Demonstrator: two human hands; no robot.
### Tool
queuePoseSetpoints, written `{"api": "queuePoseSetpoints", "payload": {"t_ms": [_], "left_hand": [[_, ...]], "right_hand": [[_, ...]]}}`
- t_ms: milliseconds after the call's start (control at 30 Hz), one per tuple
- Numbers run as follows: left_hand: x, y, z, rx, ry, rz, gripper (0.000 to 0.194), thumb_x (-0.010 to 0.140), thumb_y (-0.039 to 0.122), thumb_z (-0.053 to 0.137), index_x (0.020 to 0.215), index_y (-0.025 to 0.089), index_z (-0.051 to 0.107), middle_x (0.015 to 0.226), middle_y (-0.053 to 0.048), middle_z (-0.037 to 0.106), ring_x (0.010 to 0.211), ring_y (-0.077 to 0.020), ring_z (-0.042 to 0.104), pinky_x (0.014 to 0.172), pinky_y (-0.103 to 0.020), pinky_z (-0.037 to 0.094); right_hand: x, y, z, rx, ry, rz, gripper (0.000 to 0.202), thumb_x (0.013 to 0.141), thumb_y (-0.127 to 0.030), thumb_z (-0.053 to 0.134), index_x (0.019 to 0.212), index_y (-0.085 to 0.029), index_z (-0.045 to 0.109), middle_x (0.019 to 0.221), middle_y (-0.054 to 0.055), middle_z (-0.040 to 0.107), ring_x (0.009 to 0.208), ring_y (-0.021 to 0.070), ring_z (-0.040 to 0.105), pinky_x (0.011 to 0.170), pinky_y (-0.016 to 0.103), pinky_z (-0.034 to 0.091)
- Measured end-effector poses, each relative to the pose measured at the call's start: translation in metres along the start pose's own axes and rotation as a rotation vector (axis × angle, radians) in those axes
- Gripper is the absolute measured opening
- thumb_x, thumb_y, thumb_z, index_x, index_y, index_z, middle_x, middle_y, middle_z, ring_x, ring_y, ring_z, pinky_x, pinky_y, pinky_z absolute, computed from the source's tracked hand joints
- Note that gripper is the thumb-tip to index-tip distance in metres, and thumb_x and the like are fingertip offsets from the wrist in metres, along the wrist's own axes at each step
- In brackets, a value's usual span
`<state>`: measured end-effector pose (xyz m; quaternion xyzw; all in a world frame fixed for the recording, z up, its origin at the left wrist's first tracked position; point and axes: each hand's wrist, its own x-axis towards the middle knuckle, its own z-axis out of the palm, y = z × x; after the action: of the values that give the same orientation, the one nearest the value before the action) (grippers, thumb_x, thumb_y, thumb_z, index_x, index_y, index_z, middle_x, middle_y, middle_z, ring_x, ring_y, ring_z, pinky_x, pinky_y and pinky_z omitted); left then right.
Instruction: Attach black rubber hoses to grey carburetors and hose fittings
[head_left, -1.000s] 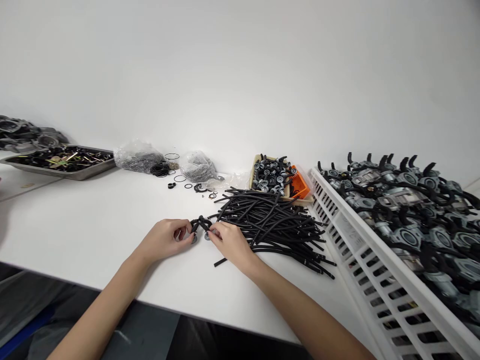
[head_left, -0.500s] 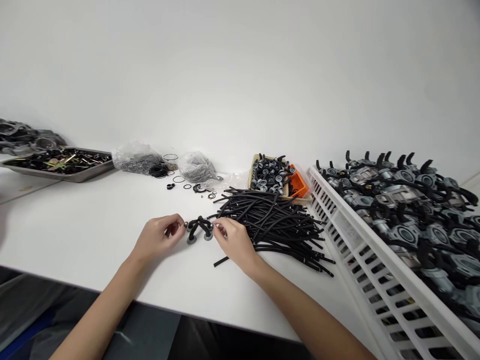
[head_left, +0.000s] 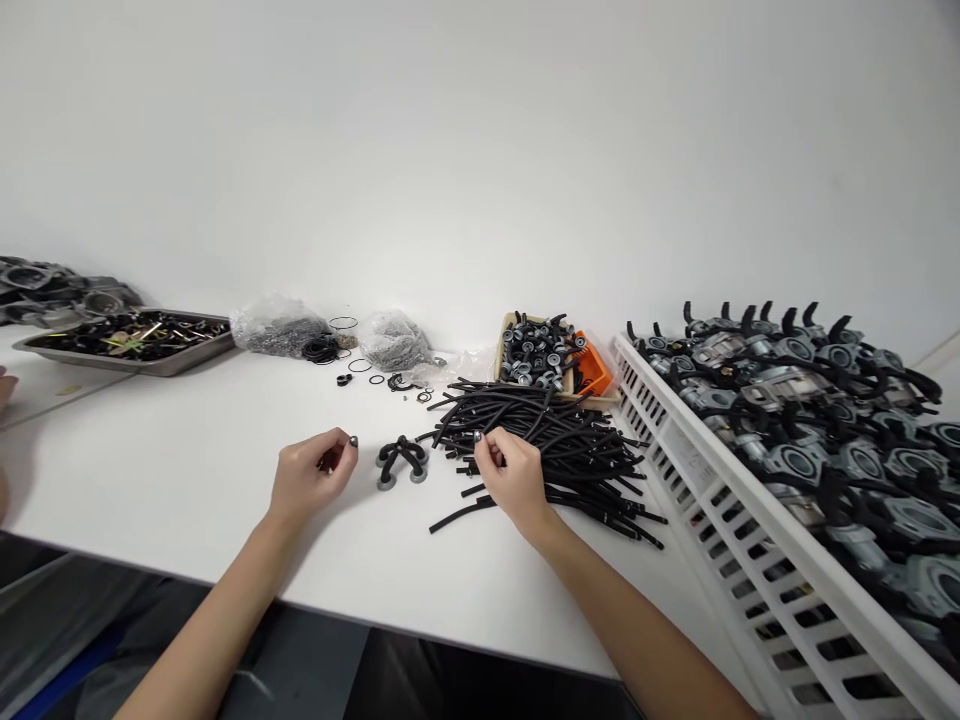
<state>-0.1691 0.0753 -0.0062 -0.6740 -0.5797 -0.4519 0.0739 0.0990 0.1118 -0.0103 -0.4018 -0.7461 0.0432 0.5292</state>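
Observation:
A small group of bent black rubber hoses with grey round caps (head_left: 402, 462) stands on the white table between my hands, touched by neither. To its left, my left hand (head_left: 311, 475) is closed in a pinch, with a small dark shiny spot at the fingertips. My right hand (head_left: 514, 480) is also pinched closed, over the left part of a pile of thin black hoses (head_left: 577, 440). A similar shiny spot shows at its fingertips. Whether these spots are small held parts or fingernails, I cannot tell.
A white slatted crate (head_left: 720, 500) full of grey metal housings (head_left: 855, 460) stands right. Behind the hoses are a cream bin (head_left: 501, 350) of capped elbows and an orange bin (head_left: 592, 365). Plastic bags (head_left: 277, 325), black rings (head_left: 360, 366) and a metal tray (head_left: 157, 365) lie left. Another person's hand (head_left: 6, 388) shows at the left edge.
My hands have drawn apart from the bent hoses, the left moving slightly left and the right moving right over the hose pile. Another person's hand has come into view at the left edge.

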Motion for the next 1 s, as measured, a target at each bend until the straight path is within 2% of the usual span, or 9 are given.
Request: {"api": "queuePoseSetpoints", "payload": {"t_ms": [167, 300, 400, 467, 567, 667, 833, 933, 1000], "left_hand": [[0.004, 0.007, -0.005, 0.044, 0.283, 0.027, 0.027, 0.079, 0.026, 0.053, 0.054, 0.022, 0.045, 0.045, 0.004, 0.037, 0.043, -0.0103, 0.034, 0.047, -0.027, 0.03], [0.014, 0.028, -0.008, -0.016, 0.357, 0.021, 0.029, 0.084, 0.027, 0.052, 0.055, 0.022, 0.049, 0.046, 0.003, 0.041, 0.043, -0.0112, 0.034, 0.046, -0.028, 0.026], [0.029, 0.054, -0.005, -0.103, 0.36, 0.027, 0.031, 0.086, 0.028, 0.048, 0.056, 0.022, 0.051, 0.046, 0.003, 0.044, 0.044, -0.0116, 0.037, 0.046, -0.028, 0.028], [0.043, 0.077, 0.002, -0.129, 0.298, 0.062, 0.031, 0.085, 0.028, 0.047, 0.055, 0.022, 0.051, 0.047, 0.003, 0.046, 0.045, -0.0114, 0.04, 0.048, -0.028, 0.032], [0.068, 0.115, 0.021, -0.164, 0.013, 0.157, 0.028, 0.085, 0.028, 0.044, 0.059, 0.021, 0.049, 0.053, 0.002, 0.052, 0.051, -0.0117, 0.046, 0.053, -0.026, 0.038], [0.093, 0.148, 0.051, -0.031, -0.278, 0.211, 0.014, 0.086, 0.029, 0.047, 0.08, 0.021, 0.057, 0.067, 0.002, 0.062, 0.059, -0.0126, 0.056, 0.061, -0.026, 0.043], [0.126, 0.176, 0.116, 0.11, -0.411, 0.233, 0.016, 0.088, 0.03, 0.05, 0.098, 0.023, 0.061, 0.086, -0.003, 0.07, 0.081, -0.0206, 0.066, 0.072, -0.03, 0.046], [0.144, 0.178, 0.147, 0.202, -0.448, 0.226, 0.023, 0.088, 0.024, 0.052, 0.109, 0.022, 0.06, 0.107, -0.009, 0.068, 0.099, -0.0255, 0.064, 0.081, -0.034, 0.047], [0.154, 0.174, 0.161, 0.249, -0.467, 0.206, 0.026, 0.089, 0.021, 0.051, 0.112, 0.02, 0.061, 0.114, -0.012, 0.065, 0.105, -0.0271, 0.062, 0.084, -0.037, 0.047]], "right_hand": [[-0.003, 0.001, -0.001, -0.054, 0.006, -0.033, 0.036, 0.09, -0.022, 0.043, 0.055, -0.023, 0.037, 0.048, -0.003, 0.044, 0.047, 0.0115, 0.041, 0.052, 0.026, 0.032], [-0.006, -0.001, 0.004, -0.038, -0.069, -0.068, 0.036, 0.09, -0.022, 0.043, 0.054, -0.023, 0.04, 0.047, -0.003, 0.046, 0.046, 0.0109, 0.042, 0.052, 0.025, 0.032], [-0.009, -0.005, 0.008, -0.01, -0.135, -0.116, 0.035, 0.087, -0.022, 0.047, 0.052, -0.023, 0.041, 0.047, -0.003, 0.047, 0.045, 0.0101, 0.042, 0.051, 0.023, 0.033], [-0.011, -0.009, 0.01, 0.002, -0.185, -0.145, 0.034, 0.086, -0.022, 0.049, 0.052, -0.022, 0.044, 0.048, -0.003, 0.049, 0.046, 0.0098, 0.043, 0.051, 0.022, 0.034], [-0.013, -0.013, 0.011, -0.001, -0.271, -0.174, 0.032, 0.086, -0.021, 0.05, 0.053, -0.022, 0.048, 0.05, -0.003, 0.054, 0.048, 0.01, 0.047, 0.052, 0.023, 0.034], [-0.013, -0.014, 0.012, -0.022, -0.319, -0.173, 0.03, 0.085, -0.021, 0.051, 0.055, -0.022, 0.051, 0.052, -0.003, 0.057, 0.049, 0.0103, 0.05, 0.053, 0.023, 0.034], [-0.01, -0.012, 0.012, -0.065, -0.372, -0.134, 0.027, 0.083, -0.021, 0.054, 0.056, -0.022, 0.056, 0.056, -0.003, 0.064, 0.051, 0.0115, 0.056, 0.054, 0.023, 0.035], [-0.008, -0.009, 0.012, -0.1, -0.398, -0.104, 0.022, 0.081, -0.023, 0.06, 0.059, -0.021, 0.062, 0.059, -0.001, 0.069, 0.053, 0.0133, 0.06, 0.053, 0.024, 0.035], [-0.007, -0.008, 0.013, -0.115, -0.406, -0.089, 0.018, 0.081, -0.024, 0.061, 0.064, -0.021, 0.065, 0.063, 0.0, 0.072, 0.055, 0.0143, 0.063, 0.053, 0.024, 0.035]]}}
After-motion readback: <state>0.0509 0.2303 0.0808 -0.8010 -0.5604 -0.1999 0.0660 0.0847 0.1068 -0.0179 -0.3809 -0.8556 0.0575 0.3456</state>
